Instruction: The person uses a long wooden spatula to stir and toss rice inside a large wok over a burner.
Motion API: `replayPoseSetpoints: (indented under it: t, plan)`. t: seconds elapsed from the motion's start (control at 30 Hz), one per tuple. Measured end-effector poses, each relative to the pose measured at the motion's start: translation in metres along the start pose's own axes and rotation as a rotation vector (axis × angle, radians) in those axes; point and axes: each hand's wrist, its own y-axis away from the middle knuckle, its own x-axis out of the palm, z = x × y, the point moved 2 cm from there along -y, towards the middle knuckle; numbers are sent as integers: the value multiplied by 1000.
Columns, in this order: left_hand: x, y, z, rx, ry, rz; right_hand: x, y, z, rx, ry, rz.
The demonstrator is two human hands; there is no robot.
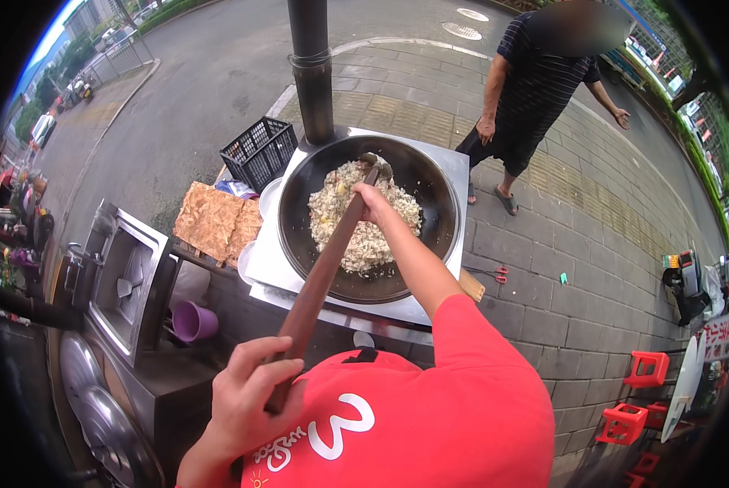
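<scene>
A large dark wok point(440, 244) holds a heap of cooked rice point(370, 247) mixed with yellow and reddish bits. Across it slants a long-handled cooking shovel with a brown wooden handle point(324, 274). Its metal head point(370, 160) is partly buried at the heap's far side. My right hand point(373, 204) grips the handle low down, close to the head, above the rice. Near my chest, my left hand point(254, 384) holds the handle's upper end, with some fingers lifted and spread around it.
The wok sits in a metal-topped stove point(267, 265) behind which a black pipe point(312, 91) rises. Left are a black crate point(259, 152), a board point(215, 216), a metal sink point(126, 268) and a purple bucket point(195, 321). A person point(541, 91) stands beyond, near red-handled scissors point(501, 274).
</scene>
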Motion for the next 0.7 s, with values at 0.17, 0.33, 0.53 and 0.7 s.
replayPoseSetpoints:
  t: [0.17, 0.33, 0.53, 0.7]
  plan:
    - [-4, 71, 35, -398, 134, 9, 34, -8, -58, -67, 132, -219]
    - [-24, 152, 47, -638, 182, 86, 64, 39, -113, -101, 96, -285]
    - [-62, 235, 64, -802, 315, 152, 74, 105, -132, 22, -250, 81]
    - [-11, 203, 102, -729, 429, 151, 49, 63, -99, -64, -138, -18]
